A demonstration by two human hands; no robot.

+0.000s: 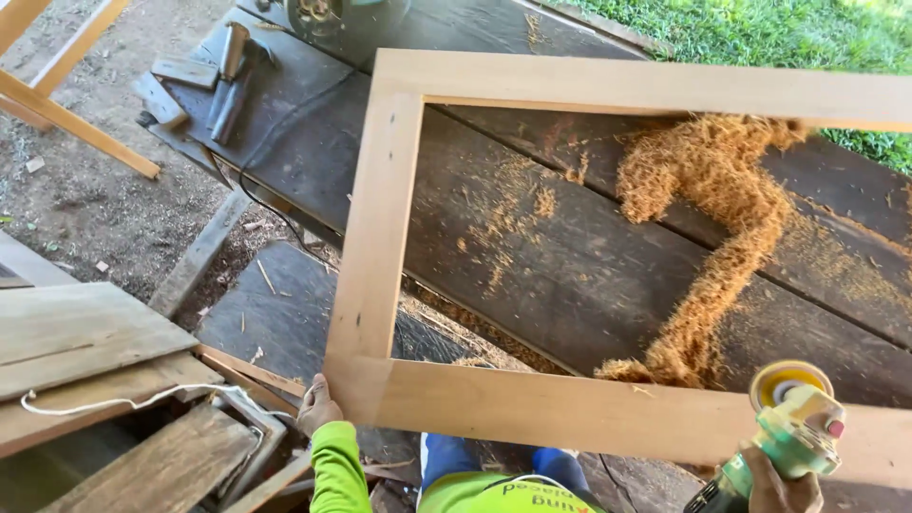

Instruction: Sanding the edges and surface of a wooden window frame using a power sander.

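While one wooden frame (494, 285) lay flat across the dark plank workbench (570, 275), the left hand (316, 407) grasped its near corner at 7 o'clock, fingers closed over the edge. The right hand (774, 484), at 5 o'clock, was clenched around the body of one green sander (793, 432), whose yellow disc sat just above the frame's near rail. One long heap of wood shavings (717, 237) curved across the bench inside the frame, from 1 o'clock down toward 4 o'clock, with thinner scatter beside it. One dark tool (233, 85) with a cable rested on the bench at 11 o'clock. Several loose boards (85, 332) were stacked at 8 o'clock, with one white cord (114, 399) draped across them. No packages or signs were in view; lettering on the bright green shirt (494, 494) was upside down.
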